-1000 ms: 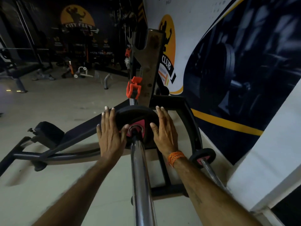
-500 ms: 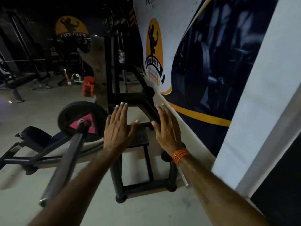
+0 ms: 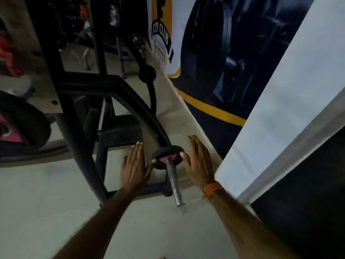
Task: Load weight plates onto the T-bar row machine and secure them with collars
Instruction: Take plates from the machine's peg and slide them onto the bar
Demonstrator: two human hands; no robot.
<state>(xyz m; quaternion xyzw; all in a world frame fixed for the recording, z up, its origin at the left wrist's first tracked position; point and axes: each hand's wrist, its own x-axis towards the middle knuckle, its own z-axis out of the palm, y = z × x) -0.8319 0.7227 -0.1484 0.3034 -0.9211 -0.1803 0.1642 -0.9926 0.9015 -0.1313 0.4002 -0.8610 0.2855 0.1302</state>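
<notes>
Black small plate [image 3: 168, 150], pink centre, sits on chrome sleeve [image 3: 172, 181], low beside machine frame [image 3: 89, 84] and near wall banner [image 3: 214, 53]. I read left hand [image 3: 133, 165] as flat, fingers straight and together, thumb tip at plate's left edge. Right hand [image 3: 197, 163] likewise flat, thumb at right edge; orange wrist thread [image 3: 211, 189] on it. Larger plate [image 3: 22, 124] far left, blurred.
</notes>
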